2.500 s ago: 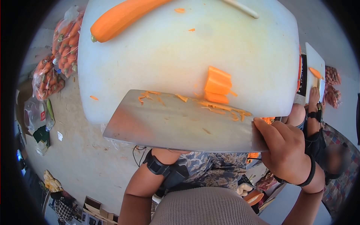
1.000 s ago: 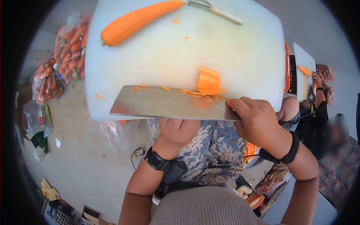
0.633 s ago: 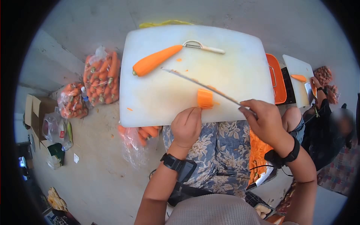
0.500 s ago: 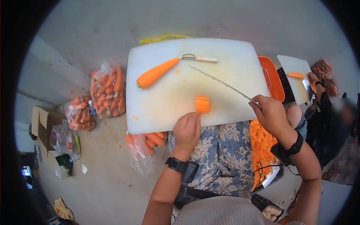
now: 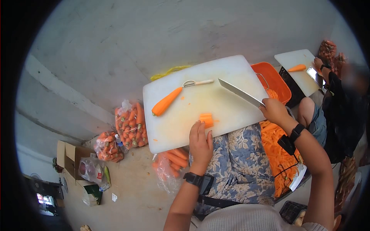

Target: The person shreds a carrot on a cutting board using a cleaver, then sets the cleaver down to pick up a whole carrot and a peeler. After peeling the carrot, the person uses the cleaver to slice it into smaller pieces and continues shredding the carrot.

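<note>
A white cutting board [image 5: 181, 134] lies across the lap. On it are a whole peeled carrot [image 5: 167, 101], a peeler [image 5: 198, 82] with a pale handle touching the carrot's narrow end, and a short stack of cut carrot [image 5: 206, 119] near the front edge. My left hand [image 5: 200, 144] is at that edge, fingers apart and holding nothing, its fingertips beside the cut carrot. My right hand [image 5: 274, 111] grips a large knife [image 5: 242, 92] by its handle at the board's right side. The blade points up and left above the board, clear of the carrots.
Bags of carrots [image 5: 131, 125] stand on the floor at left, near an open cardboard box [image 5: 71, 156]. At right are an orange basin [image 5: 278, 82] and a heap of carrot peelings [image 5: 271, 154]. Beyond, a co-worker's hand [image 5: 318, 63] is by another board [image 5: 295, 57].
The view has shifted, so the board appears tilted. The knife has turned to show its broad side. My left hand's fingers have spread apart beside the cut carrot.
</note>
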The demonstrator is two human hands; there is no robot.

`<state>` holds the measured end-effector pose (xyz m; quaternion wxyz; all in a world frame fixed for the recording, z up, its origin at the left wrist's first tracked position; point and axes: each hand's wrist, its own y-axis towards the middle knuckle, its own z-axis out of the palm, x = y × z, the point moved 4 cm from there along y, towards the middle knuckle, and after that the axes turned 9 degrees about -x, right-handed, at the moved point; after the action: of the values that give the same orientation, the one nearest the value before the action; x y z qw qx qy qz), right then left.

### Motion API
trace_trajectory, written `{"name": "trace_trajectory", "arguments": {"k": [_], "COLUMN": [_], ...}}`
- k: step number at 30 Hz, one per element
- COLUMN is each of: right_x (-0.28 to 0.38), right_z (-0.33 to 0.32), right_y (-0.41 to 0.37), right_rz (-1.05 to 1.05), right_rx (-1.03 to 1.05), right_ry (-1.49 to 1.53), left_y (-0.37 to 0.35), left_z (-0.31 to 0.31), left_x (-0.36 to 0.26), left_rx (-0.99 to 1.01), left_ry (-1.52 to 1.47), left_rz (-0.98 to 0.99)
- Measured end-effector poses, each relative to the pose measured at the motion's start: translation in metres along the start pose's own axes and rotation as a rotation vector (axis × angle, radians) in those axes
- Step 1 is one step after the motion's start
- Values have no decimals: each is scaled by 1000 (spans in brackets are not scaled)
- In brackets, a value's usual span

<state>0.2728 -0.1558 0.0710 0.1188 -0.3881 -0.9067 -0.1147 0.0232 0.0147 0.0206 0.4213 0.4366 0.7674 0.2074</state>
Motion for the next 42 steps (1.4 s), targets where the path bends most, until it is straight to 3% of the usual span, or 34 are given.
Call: {"name": "trace_trajectory", "arguments": {"k": [7,13,29,35,38,40,42], "right_x": [-7,0,-1,5,11,15,15], "right_z": [4,7,10,6,5,8,9], "right_y": [10,10,7,-1,-9,-15,-18], "right_rz": [49,-4,-17,-44,-40,-28,-47], "right_rx": [-1,43,-9,-11,2,31,-13], "right_ry": [56,13,38,-26,-68,-99,-158], "left_y": [16,30,27,24,10,4,8], "left_z": [27,48,33,18,7,-1,-1], "left_x": [-13,8,1,2,11,9,7], "left_rx": [269,326,319,213,137,100,146], "left_ry": [254,277,35,-28,-93,-102,-93], "left_rz": [84,58,18,8,25,147,128]}}
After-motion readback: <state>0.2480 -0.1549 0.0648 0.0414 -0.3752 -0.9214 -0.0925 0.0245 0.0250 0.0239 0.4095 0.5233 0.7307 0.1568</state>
